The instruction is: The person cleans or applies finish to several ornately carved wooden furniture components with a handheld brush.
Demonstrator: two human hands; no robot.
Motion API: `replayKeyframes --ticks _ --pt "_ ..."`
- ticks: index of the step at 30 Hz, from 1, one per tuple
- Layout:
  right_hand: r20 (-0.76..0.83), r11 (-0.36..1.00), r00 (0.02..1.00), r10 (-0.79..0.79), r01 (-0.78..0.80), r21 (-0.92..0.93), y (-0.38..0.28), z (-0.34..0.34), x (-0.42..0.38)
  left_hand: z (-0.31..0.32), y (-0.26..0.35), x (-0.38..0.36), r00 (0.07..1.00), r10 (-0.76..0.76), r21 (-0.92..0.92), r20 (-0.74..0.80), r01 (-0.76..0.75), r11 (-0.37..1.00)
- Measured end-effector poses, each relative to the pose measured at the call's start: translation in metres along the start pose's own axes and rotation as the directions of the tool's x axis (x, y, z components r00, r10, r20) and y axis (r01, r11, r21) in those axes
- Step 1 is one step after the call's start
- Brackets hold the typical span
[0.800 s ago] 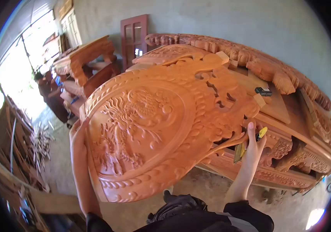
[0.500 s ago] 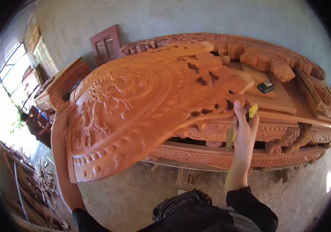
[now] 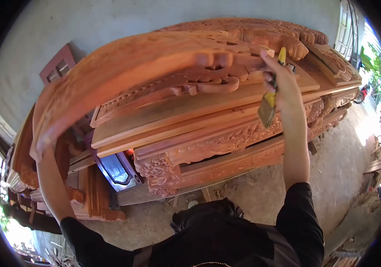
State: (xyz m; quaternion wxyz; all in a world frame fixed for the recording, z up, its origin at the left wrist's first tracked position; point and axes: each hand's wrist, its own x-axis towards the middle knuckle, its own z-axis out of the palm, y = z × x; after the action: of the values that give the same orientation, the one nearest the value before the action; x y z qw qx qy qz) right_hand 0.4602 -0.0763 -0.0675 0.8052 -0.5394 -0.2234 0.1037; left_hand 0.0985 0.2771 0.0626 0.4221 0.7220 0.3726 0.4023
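Note:
A long, curved carved wooden panel [image 3: 123, 62] is held up and tilted in front of me, its edge turned toward me. My left hand [image 3: 44, 140] grips its left end; the fingers are smeared by motion. At the panel's right end is my right hand [image 3: 284, 82], its fingers closed around a paintbrush [image 3: 267, 112] with a yellow handle and bristles pointing down. The thumb of that hand reaches to the panel's tip. Below the panel, another carved piece [image 3: 168, 91] lies on stacked wooden boards [image 3: 141, 124].
Under the boards stands a carved wooden base [image 3: 239, 138]. More carved pieces [image 3: 306, 46] lie at the back right. A reddish framed panel [image 3: 57, 66] leans on the wall. Brown carved furniture [image 3: 95, 196] and a dark frame with a shiny pane [image 3: 115, 169] stand at the left.
The panel has risen and tipped so its edge faces me, uncovering the boards and the carved piece beneath. Both hands have moved up with it, and my view has turned right.

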Motion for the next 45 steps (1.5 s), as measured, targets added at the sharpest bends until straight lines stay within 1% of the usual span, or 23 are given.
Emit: replayKeyframes --ticks 1,4,5,7,8,10,14,15,22,26,28,31,32,33,34,35,36,37,38,39,40,42,45 --pt "-0.017 1.000 1.000 0.013 -0.014 -0.012 -0.006 0.001 0.001 0.001 -0.011 0.005 1.000 -0.014 -0.017 0.024 0.014 1.000" --pt "-0.028 0.999 0.999 0.016 -0.017 -0.041 -0.023 0.011 -0.002 0.008 -0.021 0.090 0.986 -0.087 -0.016 0.141 0.090 0.996" --pt "0.000 1.000 1.000 0.003 -0.003 -0.030 -0.025 0.014 -0.002 -0.020 -0.050 0.084 0.977 -0.111 -0.004 0.181 0.114 0.994" --pt "-0.028 0.997 0.999 0.039 -0.041 -0.072 -0.028 0.013 0.004 -0.048 -0.070 0.160 0.955 -0.158 0.021 0.253 0.158 0.987" --pt "-0.026 0.996 0.999 0.045 -0.047 -0.081 -0.030 0.016 0.003 -0.024 -0.062 0.164 0.943 -0.177 0.033 0.283 0.175 0.984" --pt "-0.027 0.993 0.999 0.024 -0.027 -0.114 -0.032 0.020 0.012 0.000 -0.055 0.247 0.922 -0.193 0.035 0.335 0.193 0.981" --pt "-0.090 0.983 0.996 0.012 -0.029 -0.180 -0.027 0.033 0.017 0.006 -0.070 0.242 0.871 -0.237 0.075 0.431 0.227 0.971" --pt "-0.104 0.981 0.994 0.025 -0.045 -0.191 -0.025 0.036 0.019 0.008 -0.067 0.265 0.858 -0.246 0.086 0.451 0.232 0.969" --pt "-0.190 0.961 0.977 0.093 -0.139 -0.241 -0.009 0.058 0.027 0.024 -0.046 0.193 0.778 -0.297 0.151 0.554 0.256 0.955" --pt "-0.212 0.966 0.975 0.063 -0.113 -0.233 -0.006 0.066 0.026 0.024 -0.041 0.189 0.744 -0.322 0.187 0.585 0.262 0.947" --pt "-0.186 0.956 0.979 0.081 -0.129 -0.264 -0.003 0.064 0.025 0.023 -0.060 0.207 0.768 -0.126 0.180 0.627 0.014 0.984" --pt "-0.190 0.938 0.976 0.110 -0.165 -0.305 0.005 0.060 0.025 0.030 -0.086 0.222 0.709 0.171 0.144 0.684 -0.361 0.922" --pt "-0.196 0.939 0.975 0.106 -0.163 -0.302 0.008 0.059 0.025 0.031 -0.099 0.214 0.778 0.261 0.141 0.571 -0.407 0.903" --pt "-0.210 0.923 0.973 0.097 -0.167 -0.346 0.011 0.060 0.023 0.033 -0.112 0.214 0.773 0.267 0.138 0.575 -0.413 0.900" --pt "-0.225 0.905 0.970 0.088 -0.172 -0.390 0.014 0.063 0.021 0.034 -0.127 0.220 0.635 0.539 0.049 0.553 -0.671 0.740" --pt "-0.232 0.906 0.969 0.083 -0.170 -0.388 0.018 0.065 0.017 0.038 -0.141 0.229 0.422 0.754 -0.027 0.504 -0.864 0.502" --pt "-0.266 0.891 0.962 0.057 -0.169 -0.421 0.023 0.071 0.012 0.044 -0.150 0.246 0.408 0.762 -0.036 0.504 -0.871 0.491" --pt "-0.302 0.876 0.953 0.024 -0.165 -0.453 0.026 0.077 0.006 0.054 -0.155 0.269 0.592 0.601 -0.095 0.537 -0.666 0.740" --pt "-0.355 0.837 0.934 -0.045 -0.159 -0.523 0.033 0.082 0.003 0.064 -0.158 0.291 0.710 0.391 -0.138 0.585 -0.389 0.911" --pt "-0.368 0.839 0.928 -0.063 -0.150 -0.523 0.038 0.081 0.002 0.074 -0.159 0.307 0.749 0.153 -0.154 0.645 -0.069 0.986" --pt "-0.363 0.842 0.931 -0.031 -0.171 -0.511 0.044 0.079 0.002 0.080 -0.162 0.314 0.740 0.170 -0.165 0.651 -0.081 0.983" --pt "-0.355 0.847 0.935 -0.012 -0.179 -0.501 0.050 0.074 0.002 0.083 -0.171 0.324 0.865 0.307 0.244 0.398 -0.423 0.873" --pt "-0.298 0.874 0.954 0.010 -0.154 -0.461 0.058 0.075 -0.001 0.089 -0.189 0.331 0.865 0.284 0.284 0.414 -0.419 0.863"
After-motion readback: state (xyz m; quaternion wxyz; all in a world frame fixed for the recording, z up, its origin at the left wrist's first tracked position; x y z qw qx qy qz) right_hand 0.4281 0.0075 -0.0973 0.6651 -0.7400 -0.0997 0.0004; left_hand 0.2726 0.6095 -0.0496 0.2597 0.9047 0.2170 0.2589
